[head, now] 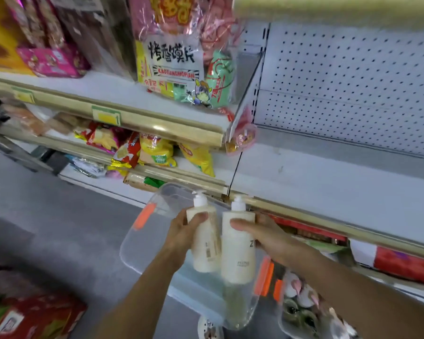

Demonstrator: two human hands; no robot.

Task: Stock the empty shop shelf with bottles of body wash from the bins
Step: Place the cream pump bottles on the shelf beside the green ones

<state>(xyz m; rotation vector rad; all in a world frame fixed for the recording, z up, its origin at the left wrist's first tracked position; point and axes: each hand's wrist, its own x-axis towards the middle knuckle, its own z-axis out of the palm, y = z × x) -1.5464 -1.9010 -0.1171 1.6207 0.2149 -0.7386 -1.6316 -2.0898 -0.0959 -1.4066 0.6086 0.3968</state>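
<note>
I see a shop aisle with a grey floor and white shelving. On the right the empty shelf (328,182) has a white pegboard back and a gold front rail. On the left shelves stand snack bags (171,67) and yellow chip packets (157,152). Near me, below the hands, is a clear plastic bin (157,243) with orange latches, and a second bin (304,311) to its right holds some blurred goods. My left hand (184,231) grips one cream pump bottle (205,243), fingers curled around its shoulder. My right hand (267,234) grips the second cream pump bottle (238,245), thumb across its front. Both bottles are upright, just beside each other, above the clear bin and near the rail of the empty shelf. A red carton (34,319) lies on the floor at near left.
</note>
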